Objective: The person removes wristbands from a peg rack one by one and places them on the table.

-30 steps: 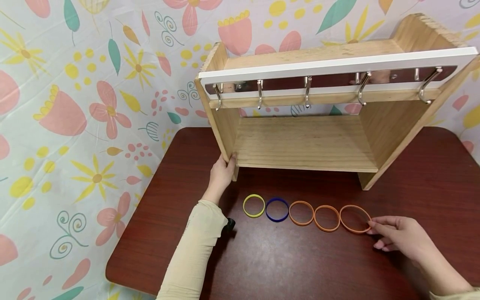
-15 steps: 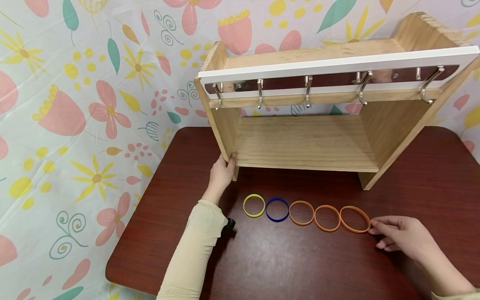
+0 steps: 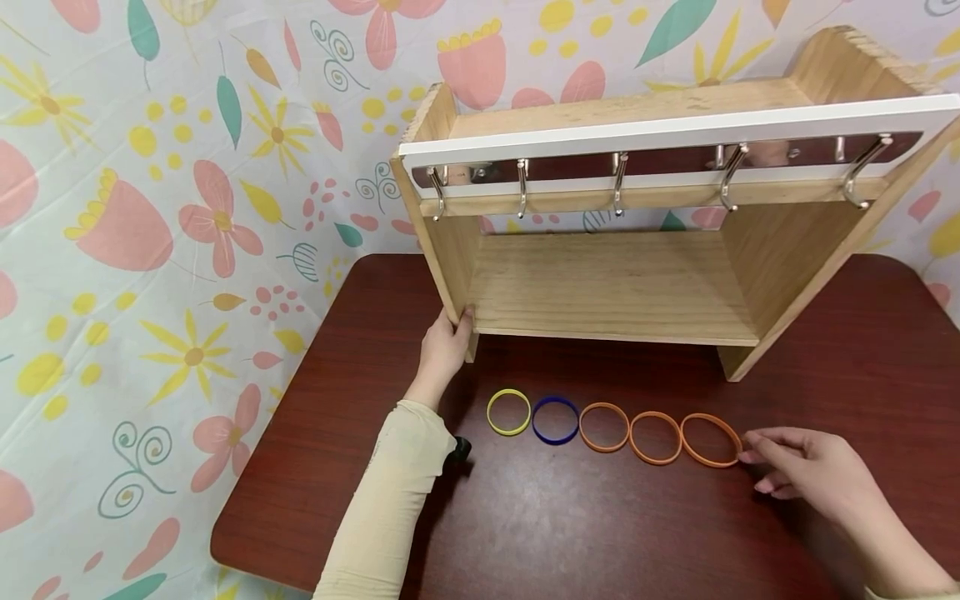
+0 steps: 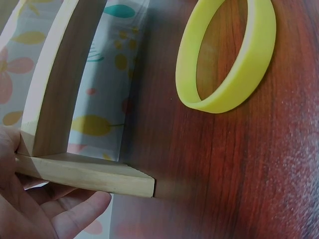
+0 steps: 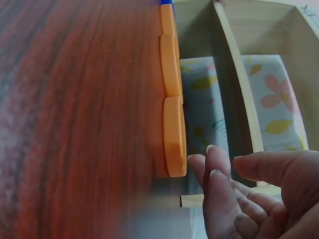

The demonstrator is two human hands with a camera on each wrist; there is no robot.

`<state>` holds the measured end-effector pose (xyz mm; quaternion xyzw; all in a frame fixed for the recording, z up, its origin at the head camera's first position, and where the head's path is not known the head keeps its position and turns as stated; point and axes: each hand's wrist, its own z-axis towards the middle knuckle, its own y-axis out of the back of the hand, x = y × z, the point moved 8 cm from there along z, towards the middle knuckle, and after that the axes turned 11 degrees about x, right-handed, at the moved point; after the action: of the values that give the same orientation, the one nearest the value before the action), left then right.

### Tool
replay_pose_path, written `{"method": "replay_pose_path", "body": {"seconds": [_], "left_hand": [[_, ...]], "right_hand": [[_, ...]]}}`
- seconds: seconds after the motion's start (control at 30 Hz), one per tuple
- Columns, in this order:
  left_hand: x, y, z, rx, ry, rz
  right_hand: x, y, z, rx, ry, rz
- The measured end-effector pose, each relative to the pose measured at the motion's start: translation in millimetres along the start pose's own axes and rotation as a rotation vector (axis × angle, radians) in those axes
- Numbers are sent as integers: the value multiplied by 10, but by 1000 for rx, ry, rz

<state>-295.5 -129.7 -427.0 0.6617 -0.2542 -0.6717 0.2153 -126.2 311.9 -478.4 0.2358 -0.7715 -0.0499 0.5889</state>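
Observation:
Several silicone wristbands lie in a row on the dark red table [image 3: 585,533]: a yellow wristband [image 4: 256,64], a blue wristband [image 3: 555,441], then orange wristbands. My left hand [image 3: 441,350] grips the lower left side panel of a wooden shelf [image 3: 611,283], thumb on the front and fingers behind. Beside the rightmost orange wristband [image 5: 173,142] is my right hand [image 3: 817,471]. In the right wrist view its thumb and fingertips stand apart from each other, with nothing between them, and a small gap separates them from the band.
Across the shelf's upper front runs a white board [image 3: 675,129] with several metal hooks [image 3: 618,185]. A flowered cloth [image 3: 187,250] hangs behind and to the left of the table. The table's left edge [image 3: 255,433] shows beyond the left arm.
The right hand has let go of the rightmost orange wristband and drawn slightly to the right. That band now lies flat in line with the others. The left hand stays on the shelf.

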Motion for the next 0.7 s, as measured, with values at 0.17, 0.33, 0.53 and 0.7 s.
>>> {"method": "replay_pose_path", "body": {"seconds": [0.17, 0.33, 0.53, 0.7], "left_hand": [[3, -14, -1, 4, 5, -1], [2, -8, 0, -2, 1, 8], [4, -6, -11, 12, 0, -19], [13, -25, -32, 42, -8, -80]], "right_hand": [[32, -2, 0, -3, 44, 36], [60, -9, -4, -8, 87, 43], [108, -4, -3, -23, 134, 34], [134, 2, -5, -55, 128, -27]]}}
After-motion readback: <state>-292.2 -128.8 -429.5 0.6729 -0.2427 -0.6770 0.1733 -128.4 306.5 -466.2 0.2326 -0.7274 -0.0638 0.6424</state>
